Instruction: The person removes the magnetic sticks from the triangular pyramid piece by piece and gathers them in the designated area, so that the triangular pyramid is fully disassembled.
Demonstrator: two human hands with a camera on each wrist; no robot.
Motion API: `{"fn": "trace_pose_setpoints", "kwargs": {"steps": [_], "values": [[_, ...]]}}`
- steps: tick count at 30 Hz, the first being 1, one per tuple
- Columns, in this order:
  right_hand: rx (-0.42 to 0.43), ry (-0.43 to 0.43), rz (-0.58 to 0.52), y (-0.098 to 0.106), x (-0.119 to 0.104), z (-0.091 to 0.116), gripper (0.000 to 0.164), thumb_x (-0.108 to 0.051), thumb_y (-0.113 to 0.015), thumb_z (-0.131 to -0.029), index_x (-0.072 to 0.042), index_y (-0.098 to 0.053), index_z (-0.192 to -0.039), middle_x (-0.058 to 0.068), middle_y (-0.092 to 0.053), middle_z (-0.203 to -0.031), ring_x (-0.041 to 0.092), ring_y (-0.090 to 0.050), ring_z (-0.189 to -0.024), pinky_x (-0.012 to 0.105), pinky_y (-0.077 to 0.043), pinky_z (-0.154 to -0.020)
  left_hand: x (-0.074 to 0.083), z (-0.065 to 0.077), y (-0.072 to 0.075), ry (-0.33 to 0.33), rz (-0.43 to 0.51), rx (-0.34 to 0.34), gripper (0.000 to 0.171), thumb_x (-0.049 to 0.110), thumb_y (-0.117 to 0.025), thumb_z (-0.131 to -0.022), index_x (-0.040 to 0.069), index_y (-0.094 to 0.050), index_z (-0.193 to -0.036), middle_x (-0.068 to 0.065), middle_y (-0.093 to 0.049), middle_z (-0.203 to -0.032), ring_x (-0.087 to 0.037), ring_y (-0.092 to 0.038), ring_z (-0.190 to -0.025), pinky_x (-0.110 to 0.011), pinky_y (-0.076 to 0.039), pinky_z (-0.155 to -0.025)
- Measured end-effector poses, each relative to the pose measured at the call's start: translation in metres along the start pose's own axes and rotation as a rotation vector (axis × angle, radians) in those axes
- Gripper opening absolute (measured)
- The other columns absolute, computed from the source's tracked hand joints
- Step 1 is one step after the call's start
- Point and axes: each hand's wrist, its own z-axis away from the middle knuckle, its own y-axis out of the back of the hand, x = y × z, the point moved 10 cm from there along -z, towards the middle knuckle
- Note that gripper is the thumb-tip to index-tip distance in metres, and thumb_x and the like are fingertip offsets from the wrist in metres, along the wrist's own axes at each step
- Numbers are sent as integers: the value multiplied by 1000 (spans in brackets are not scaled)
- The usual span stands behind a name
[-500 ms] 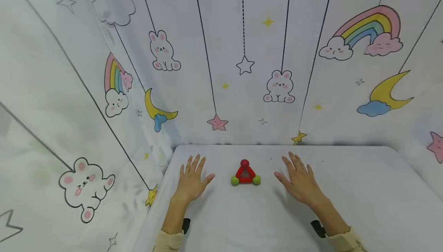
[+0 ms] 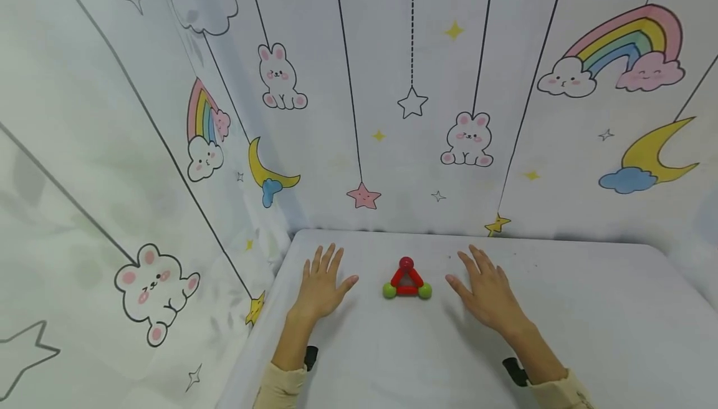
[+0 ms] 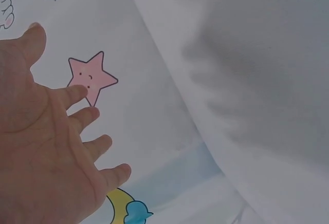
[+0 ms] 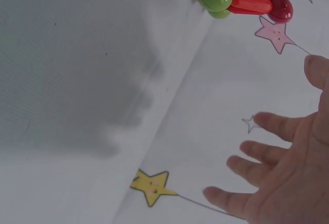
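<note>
A small triangular toy [image 2: 407,290] of red rods joined by balls sits on the white table between the hands. Its far corner is a red ball [image 2: 406,264]; the two near corners are green balls [image 2: 389,290]. To its left, my left hand [image 2: 321,293] hovers palm down, fingers straight and spread, holding nothing. On the other side, my right hand [image 2: 489,297] is held the same way, its thumb pointing toward the toy. The right wrist view catches part of the toy [image 4: 251,3] at the top, apart from the right hand [image 4: 288,172].
The white tabletop [image 2: 381,359] ends at the back against a hanging white cloth [image 2: 336,103] printed with rabbits, stars, moons and rainbows. The same cloth hangs along the left side. A dark strap-like piece [image 2: 515,371] shows at the right wrist.
The head view has turned slightly left, so the scene sits further right. My right hand is a little nearer the toy; both hands keep their spread fingers.
</note>
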Motion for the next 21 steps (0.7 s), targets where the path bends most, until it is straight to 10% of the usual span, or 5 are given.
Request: {"fn": "trace_pose_setpoints", "kwargs": {"steps": [21], "values": [[47, -3, -66, -5, -16, -10, 70, -40, -69, -100, -1, -45, -152, 28, -38, -158, 49, -39, -143, 68, -39, -110, 36, -20, -6, -17, 125, -38, 84, 59, -52, -104, 6, -26, -164, -19, -23, -170, -45, -16, -156, -71, -16, -121]]}}
